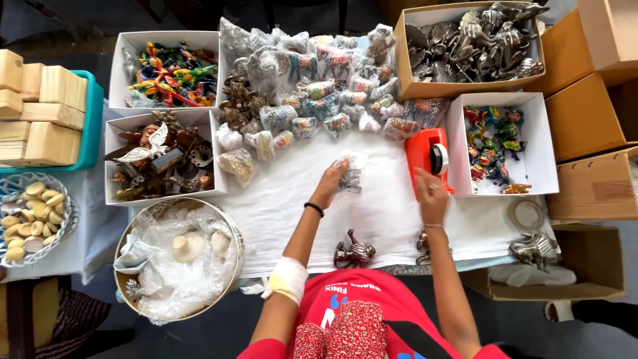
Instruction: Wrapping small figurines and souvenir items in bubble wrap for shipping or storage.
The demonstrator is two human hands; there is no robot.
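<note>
Centrally in the frame, the left hand (330, 181) pinches a small clear plastic packet (350, 174) with a dark figurine inside, fingers closed on its edge above the white cloth (279, 206). Just right of it, the right hand (430, 194) reaches toward the red tape dispenser (426, 156); its fingers look curled, perhaps on a strip of tape, though I cannot tell. Near the bottom edge, a dark metal figurine (354, 252) stands on the cloth.
</note>
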